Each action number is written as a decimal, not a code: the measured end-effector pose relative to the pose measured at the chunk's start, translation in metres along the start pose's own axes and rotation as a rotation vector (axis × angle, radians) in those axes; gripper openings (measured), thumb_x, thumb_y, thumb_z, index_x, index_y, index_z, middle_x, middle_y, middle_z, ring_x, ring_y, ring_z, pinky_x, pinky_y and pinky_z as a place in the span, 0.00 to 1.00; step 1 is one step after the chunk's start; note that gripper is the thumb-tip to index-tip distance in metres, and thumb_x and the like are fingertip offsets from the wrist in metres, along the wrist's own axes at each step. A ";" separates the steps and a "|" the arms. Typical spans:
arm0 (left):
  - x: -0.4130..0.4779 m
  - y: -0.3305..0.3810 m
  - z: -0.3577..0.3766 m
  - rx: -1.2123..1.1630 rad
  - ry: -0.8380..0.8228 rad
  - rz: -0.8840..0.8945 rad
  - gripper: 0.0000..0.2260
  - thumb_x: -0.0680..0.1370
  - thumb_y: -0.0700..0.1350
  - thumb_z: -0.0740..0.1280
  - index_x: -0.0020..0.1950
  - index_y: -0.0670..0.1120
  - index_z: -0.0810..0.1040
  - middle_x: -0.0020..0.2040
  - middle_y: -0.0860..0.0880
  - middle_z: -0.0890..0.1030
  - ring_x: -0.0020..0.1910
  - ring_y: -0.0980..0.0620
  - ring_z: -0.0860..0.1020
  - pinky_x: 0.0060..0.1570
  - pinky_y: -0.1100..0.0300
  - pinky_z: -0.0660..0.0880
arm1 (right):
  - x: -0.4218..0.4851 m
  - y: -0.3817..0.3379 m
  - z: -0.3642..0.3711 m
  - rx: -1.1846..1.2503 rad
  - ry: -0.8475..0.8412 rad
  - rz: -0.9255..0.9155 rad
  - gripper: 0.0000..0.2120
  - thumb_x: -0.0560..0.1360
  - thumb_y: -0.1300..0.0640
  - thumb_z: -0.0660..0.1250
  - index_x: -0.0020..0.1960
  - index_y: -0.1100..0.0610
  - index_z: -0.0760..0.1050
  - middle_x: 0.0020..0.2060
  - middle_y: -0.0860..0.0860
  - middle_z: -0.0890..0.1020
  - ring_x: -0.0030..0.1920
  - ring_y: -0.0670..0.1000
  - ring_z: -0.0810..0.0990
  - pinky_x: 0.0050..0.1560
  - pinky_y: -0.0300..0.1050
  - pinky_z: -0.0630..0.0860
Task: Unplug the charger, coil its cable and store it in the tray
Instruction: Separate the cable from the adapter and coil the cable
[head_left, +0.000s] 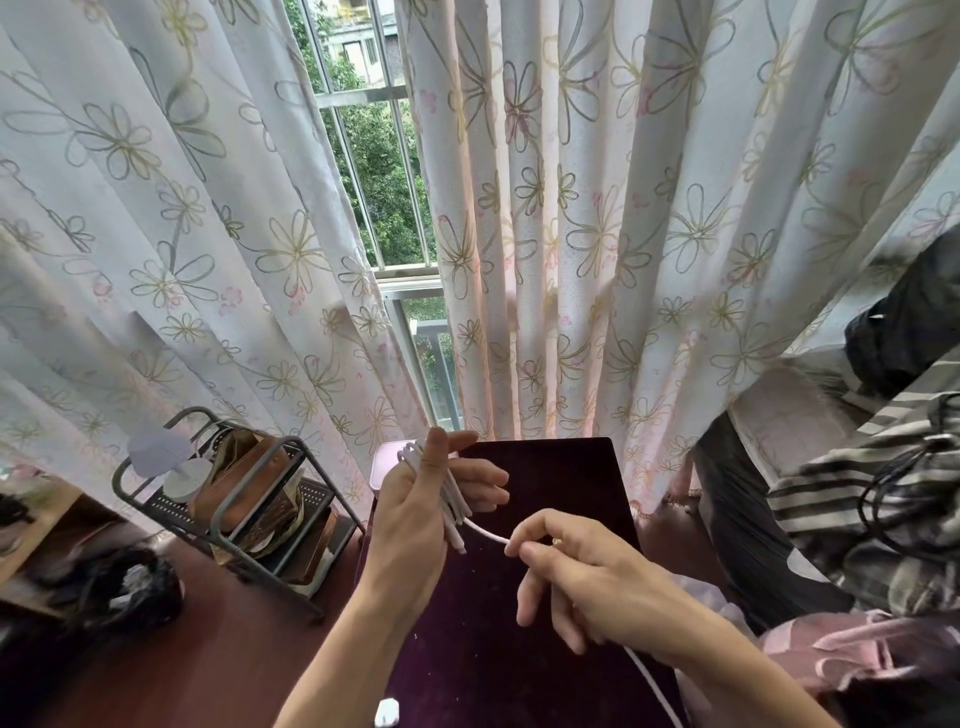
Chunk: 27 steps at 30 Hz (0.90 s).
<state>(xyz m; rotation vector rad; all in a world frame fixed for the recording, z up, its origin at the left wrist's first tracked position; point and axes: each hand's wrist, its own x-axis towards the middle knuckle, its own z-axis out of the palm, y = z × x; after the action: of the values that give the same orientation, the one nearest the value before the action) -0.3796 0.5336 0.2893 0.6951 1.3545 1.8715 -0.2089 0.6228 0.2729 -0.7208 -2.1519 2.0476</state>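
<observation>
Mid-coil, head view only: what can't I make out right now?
Tray: head view, mostly behind the left hand; its inside is hidden.
Charger: head view, cut by the bottom edge; its joint with the cable is unseen.
Cable: head view, passes under the right hand, then leaves the bottom edge; remaining length unknown.

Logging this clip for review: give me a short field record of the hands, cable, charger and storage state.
left hand: holds white cable coiled in its grip
right hand: pinches the cable's free length beside the coil
loose end: trails below right hand to the bottom edge
white block: on dark table, likely the charger
pink container: behind left hand, cable not in it
</observation>
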 end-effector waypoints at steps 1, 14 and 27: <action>-0.001 0.000 0.001 0.013 -0.011 0.012 0.21 0.85 0.52 0.56 0.61 0.37 0.78 0.42 0.37 0.86 0.38 0.42 0.86 0.40 0.58 0.81 | 0.001 0.000 0.000 0.093 0.003 0.013 0.08 0.88 0.60 0.57 0.58 0.58 0.75 0.38 0.56 0.88 0.19 0.45 0.74 0.19 0.36 0.62; -0.007 -0.023 0.026 0.517 0.120 0.134 0.15 0.84 0.54 0.57 0.48 0.50 0.81 0.25 0.54 0.67 0.26 0.55 0.68 0.32 0.57 0.68 | -0.007 -0.017 0.009 0.709 -0.159 -0.060 0.16 0.83 0.58 0.62 0.61 0.64 0.83 0.54 0.66 0.86 0.26 0.49 0.80 0.27 0.36 0.71; -0.018 -0.027 0.026 0.575 -0.293 -0.076 0.22 0.84 0.47 0.51 0.38 0.37 0.74 0.28 0.37 0.71 0.25 0.41 0.67 0.25 0.42 0.70 | 0.012 -0.051 -0.005 -0.159 0.281 -0.386 0.16 0.77 0.40 0.71 0.41 0.53 0.84 0.25 0.49 0.76 0.26 0.40 0.71 0.30 0.32 0.67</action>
<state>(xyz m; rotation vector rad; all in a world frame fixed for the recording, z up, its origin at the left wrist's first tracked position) -0.3425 0.5396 0.2716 1.1330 1.6990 1.2523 -0.2317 0.6320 0.3193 -0.5181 -2.1070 1.5039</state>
